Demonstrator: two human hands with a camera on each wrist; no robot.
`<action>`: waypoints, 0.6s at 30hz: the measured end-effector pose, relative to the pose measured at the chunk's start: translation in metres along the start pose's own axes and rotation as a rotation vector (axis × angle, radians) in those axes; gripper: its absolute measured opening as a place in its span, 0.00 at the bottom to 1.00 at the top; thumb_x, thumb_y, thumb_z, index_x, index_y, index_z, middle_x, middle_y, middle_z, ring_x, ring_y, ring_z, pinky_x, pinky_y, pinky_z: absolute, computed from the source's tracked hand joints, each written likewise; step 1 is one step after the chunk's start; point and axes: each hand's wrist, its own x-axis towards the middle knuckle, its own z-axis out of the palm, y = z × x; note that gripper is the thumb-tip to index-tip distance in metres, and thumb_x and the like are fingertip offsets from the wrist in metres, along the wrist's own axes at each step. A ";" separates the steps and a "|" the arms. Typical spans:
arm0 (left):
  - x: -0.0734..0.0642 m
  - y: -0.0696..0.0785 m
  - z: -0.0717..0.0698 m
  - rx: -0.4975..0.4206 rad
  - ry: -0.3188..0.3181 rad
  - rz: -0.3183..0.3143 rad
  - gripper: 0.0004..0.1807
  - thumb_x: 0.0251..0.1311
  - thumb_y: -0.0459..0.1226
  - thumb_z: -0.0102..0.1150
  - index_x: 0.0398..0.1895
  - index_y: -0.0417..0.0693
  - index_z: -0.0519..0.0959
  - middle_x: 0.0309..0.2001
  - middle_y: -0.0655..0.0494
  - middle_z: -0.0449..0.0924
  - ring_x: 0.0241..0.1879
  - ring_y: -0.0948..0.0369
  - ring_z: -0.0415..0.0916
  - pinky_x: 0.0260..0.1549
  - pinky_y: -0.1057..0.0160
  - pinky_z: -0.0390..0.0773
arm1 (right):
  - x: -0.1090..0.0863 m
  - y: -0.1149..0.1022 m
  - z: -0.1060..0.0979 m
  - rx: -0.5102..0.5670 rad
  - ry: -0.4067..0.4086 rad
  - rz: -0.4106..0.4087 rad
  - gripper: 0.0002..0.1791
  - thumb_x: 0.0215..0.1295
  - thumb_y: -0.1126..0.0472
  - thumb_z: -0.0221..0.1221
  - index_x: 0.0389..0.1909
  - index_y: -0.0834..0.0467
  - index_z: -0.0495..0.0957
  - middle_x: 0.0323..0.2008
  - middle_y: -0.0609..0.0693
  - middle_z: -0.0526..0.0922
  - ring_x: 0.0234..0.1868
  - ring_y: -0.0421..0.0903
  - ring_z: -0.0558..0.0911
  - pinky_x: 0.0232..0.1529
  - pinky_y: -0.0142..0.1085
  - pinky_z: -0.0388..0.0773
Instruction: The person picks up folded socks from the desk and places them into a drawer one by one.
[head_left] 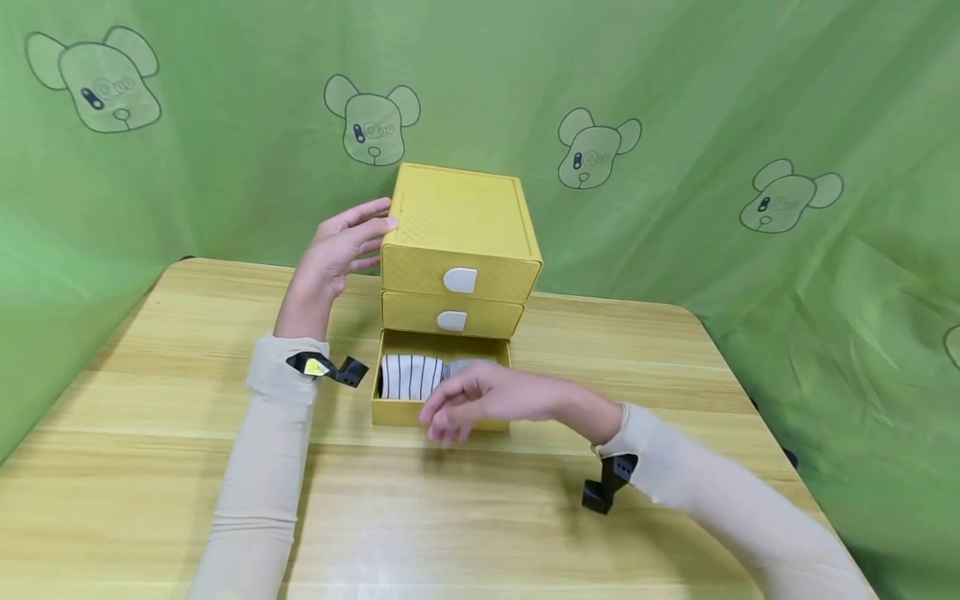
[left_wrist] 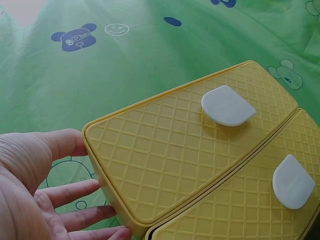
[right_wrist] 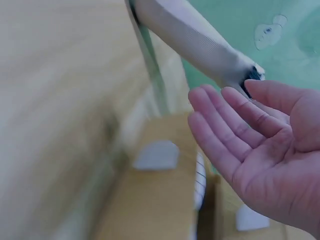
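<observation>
A yellow drawer box with three stacked drawers stands on the table, its bottom drawer pulled out. In that drawer lie a white cloth item with black stripes and a grey cloth item, partly hidden by the right hand. My left hand touches the box's upper left side with extended fingers; the left wrist view shows its thumb and fingertips along that side. Over the front of the open drawer hovers my right hand, fingers loosely bent and holding nothing, palm visible in the right wrist view.
White tabs serve as handles on the drawer fronts. The box stands toward the back of the wooden table. Behind and beside the table hangs a green curtain with bear-head outlines. Black wrist mounts stick out from both sleeves.
</observation>
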 end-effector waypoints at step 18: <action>0.001 0.002 0.000 0.004 0.004 -0.028 0.31 0.67 0.43 0.66 0.72 0.64 0.71 0.73 0.54 0.70 0.72 0.52 0.68 0.72 0.51 0.72 | -0.016 0.055 0.038 0.460 0.240 0.330 0.24 0.80 0.54 0.49 0.62 0.70 0.74 0.46 0.63 0.88 0.40 0.46 0.90 0.50 0.44 0.89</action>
